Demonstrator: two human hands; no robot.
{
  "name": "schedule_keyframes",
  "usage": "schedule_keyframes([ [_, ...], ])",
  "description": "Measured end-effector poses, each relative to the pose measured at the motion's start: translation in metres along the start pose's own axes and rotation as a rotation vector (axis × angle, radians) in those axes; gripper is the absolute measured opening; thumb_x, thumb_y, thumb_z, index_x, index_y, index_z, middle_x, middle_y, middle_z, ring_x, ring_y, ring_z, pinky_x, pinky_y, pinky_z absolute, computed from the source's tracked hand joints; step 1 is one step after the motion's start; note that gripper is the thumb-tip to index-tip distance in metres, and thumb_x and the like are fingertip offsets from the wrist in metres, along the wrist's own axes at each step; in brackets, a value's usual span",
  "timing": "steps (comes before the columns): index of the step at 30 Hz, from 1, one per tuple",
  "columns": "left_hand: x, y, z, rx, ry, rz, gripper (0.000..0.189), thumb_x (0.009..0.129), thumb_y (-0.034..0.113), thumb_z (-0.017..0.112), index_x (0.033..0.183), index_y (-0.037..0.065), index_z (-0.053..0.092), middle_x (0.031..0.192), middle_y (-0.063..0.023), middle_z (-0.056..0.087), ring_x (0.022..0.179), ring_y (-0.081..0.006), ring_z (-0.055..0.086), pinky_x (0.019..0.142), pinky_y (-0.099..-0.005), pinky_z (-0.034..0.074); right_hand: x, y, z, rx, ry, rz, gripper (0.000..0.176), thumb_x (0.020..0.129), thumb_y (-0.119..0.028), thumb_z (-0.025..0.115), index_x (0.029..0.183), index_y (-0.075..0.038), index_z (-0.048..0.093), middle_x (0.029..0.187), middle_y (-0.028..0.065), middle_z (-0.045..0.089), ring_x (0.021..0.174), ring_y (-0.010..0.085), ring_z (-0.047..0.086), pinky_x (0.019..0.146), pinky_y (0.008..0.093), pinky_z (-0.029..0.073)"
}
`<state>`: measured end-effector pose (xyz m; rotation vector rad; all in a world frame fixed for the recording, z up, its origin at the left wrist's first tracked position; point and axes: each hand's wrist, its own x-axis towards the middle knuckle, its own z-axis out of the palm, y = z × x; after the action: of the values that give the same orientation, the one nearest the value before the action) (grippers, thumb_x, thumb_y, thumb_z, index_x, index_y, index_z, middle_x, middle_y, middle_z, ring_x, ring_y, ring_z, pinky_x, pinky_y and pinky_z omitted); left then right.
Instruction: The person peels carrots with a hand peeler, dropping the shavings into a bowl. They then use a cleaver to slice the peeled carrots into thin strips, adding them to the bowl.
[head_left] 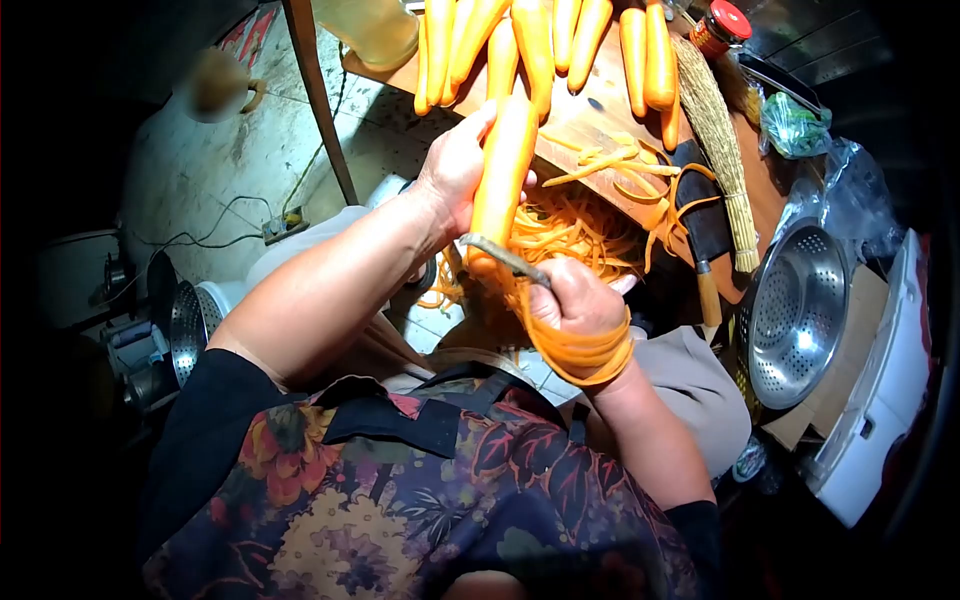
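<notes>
My left hand [456, 168] is closed around a large carrot [508, 160], which tilts with its lower end toward me. In my right hand [583, 300] is a peeler [508, 260], its head against the carrot near the lower end. Long orange carrot peels [575, 355] drape around my right hand and wrist. Below the carrot lies a heap of peelings [575, 235]; what holds the heap is mostly hidden. Loose peel strips [625, 168] lie on the wooden table [590, 125] close by.
Several whole carrots [535, 50] lie at the table's back. To the right are a cleaver [703, 225], a straw brush [722, 150] and a red-lidded jar [722, 28]. A metal colander [800, 315] leans beside a white foam box [868, 385]. A power strip [285, 226] sits on the floor at left.
</notes>
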<state>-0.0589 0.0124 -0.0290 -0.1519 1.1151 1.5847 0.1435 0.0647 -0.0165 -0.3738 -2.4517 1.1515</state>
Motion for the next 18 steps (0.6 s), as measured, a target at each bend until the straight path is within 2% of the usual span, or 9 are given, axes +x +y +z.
schedule_keyframes([
  [4, -0.007, -0.009, 0.012, 0.047, 0.040, -0.020, 0.046, 0.097, 0.048, 0.040, 0.111, 0.007, 0.055, 0.088, -0.0104, 0.063, 0.067, -0.0210, 0.063, 0.055, -0.0326, 0.053, 0.002, 0.007, 0.000, -0.120, 0.026, -0.046, 0.010, 0.080, -0.014, 0.063, 0.082, -0.009, 0.055, 0.068, 0.0116, 0.052, 0.062, 0.0308, 0.057, 0.054, 0.0391, 0.046],
  [5, -0.010, -0.015, 0.017, 0.060, 0.059, -0.032, 0.045, 0.097, 0.048, 0.042, 0.111, 0.007, 0.055, 0.088, -0.0095, 0.063, 0.067, -0.0203, 0.063, 0.056, -0.0322, 0.053, 0.006, 0.011, -0.003, -0.233, 0.025, -0.017, 0.009, 0.083, -0.015, 0.060, 0.081, -0.009, 0.054, 0.068, 0.0141, 0.053, 0.061, 0.0341, 0.056, 0.054, 0.0425, 0.046],
  [7, -0.034, -0.023, 0.030, 0.116, -0.008, -0.112, 0.044, 0.095, 0.046, 0.047, 0.111, 0.006, 0.058, 0.087, -0.0078, 0.063, 0.068, -0.0186, 0.062, 0.059, -0.0313, 0.052, 0.017, 0.035, -0.015, -0.094, 0.108, 0.324, 0.012, 0.089, -0.017, 0.055, 0.082, -0.007, 0.055, 0.070, 0.0177, 0.056, 0.064, 0.0387, 0.056, 0.056, 0.0458, 0.044],
  [9, -0.047, -0.027, 0.033, 0.370, -0.185, -0.173, 0.045, 0.095, 0.045, 0.048, 0.112, 0.005, 0.058, 0.088, -0.0080, 0.064, 0.070, -0.0185, 0.063, 0.059, -0.0318, 0.052, 0.025, 0.053, -0.033, -0.125, 0.109, 0.417, 0.018, 0.092, -0.020, 0.052, 0.083, -0.005, 0.054, 0.073, 0.0204, 0.059, 0.069, 0.0419, 0.057, 0.058, 0.0480, 0.043],
  [10, -0.055, -0.034, 0.040, 0.332, -0.169, -0.139, 0.047, 0.095, 0.046, 0.047, 0.113, 0.004, 0.058, 0.088, -0.0094, 0.065, 0.070, -0.0188, 0.064, 0.060, -0.0307, 0.052, 0.023, 0.067, -0.035, -0.109, 0.094, 0.479, 0.021, 0.093, -0.022, 0.051, 0.084, -0.003, 0.054, 0.074, 0.0212, 0.060, 0.072, 0.0418, 0.058, 0.060, 0.0467, 0.044],
  [11, -0.061, -0.028, 0.043, 0.280, -0.194, -0.275, 0.050, 0.096, 0.047, 0.045, 0.115, 0.003, 0.057, 0.090, -0.0110, 0.066, 0.068, -0.0203, 0.065, 0.059, -0.0305, 0.053, 0.023, 0.065, -0.039, -0.165, 0.092, 0.464, 0.021, 0.093, -0.021, 0.052, 0.083, -0.003, 0.055, 0.075, 0.0215, 0.060, 0.072, 0.0415, 0.058, 0.062, 0.0463, 0.044],
  [13, -0.048, -0.028, 0.029, 0.242, -0.194, -0.241, 0.051, 0.096, 0.047, 0.042, 0.115, 0.002, 0.056, 0.090, -0.0127, 0.066, 0.066, -0.0224, 0.065, 0.057, -0.0308, 0.053, 0.019, 0.066, -0.030, -0.123, 0.168, 0.369, 0.021, 0.092, -0.021, 0.052, 0.082, -0.003, 0.055, 0.075, 0.0213, 0.060, 0.071, 0.0408, 0.058, 0.062, 0.0451, 0.044],
  [17, -0.020, -0.013, 0.017, -0.043, -0.128, -0.053, 0.051, 0.097, 0.047, 0.036, 0.112, 0.003, 0.057, 0.087, -0.0136, 0.065, 0.064, -0.0244, 0.065, 0.049, -0.0300, 0.052, 0.023, 0.020, -0.022, 0.071, 0.142, 0.399, 0.015, 0.090, -0.016, 0.056, 0.082, -0.003, 0.054, 0.070, 0.0171, 0.057, 0.064, 0.0355, 0.057, 0.060, 0.0406, 0.045],
  [18, -0.018, -0.006, 0.012, 0.011, -0.076, -0.027, 0.051, 0.097, 0.048, 0.036, 0.109, 0.004, 0.057, 0.087, -0.0138, 0.065, 0.064, -0.0242, 0.064, 0.051, -0.0302, 0.052, 0.018, 0.017, -0.015, 0.098, 0.125, 0.301, 0.013, 0.089, -0.015, 0.058, 0.082, -0.005, 0.055, 0.070, 0.0156, 0.056, 0.063, 0.0332, 0.057, 0.059, 0.0390, 0.045],
])
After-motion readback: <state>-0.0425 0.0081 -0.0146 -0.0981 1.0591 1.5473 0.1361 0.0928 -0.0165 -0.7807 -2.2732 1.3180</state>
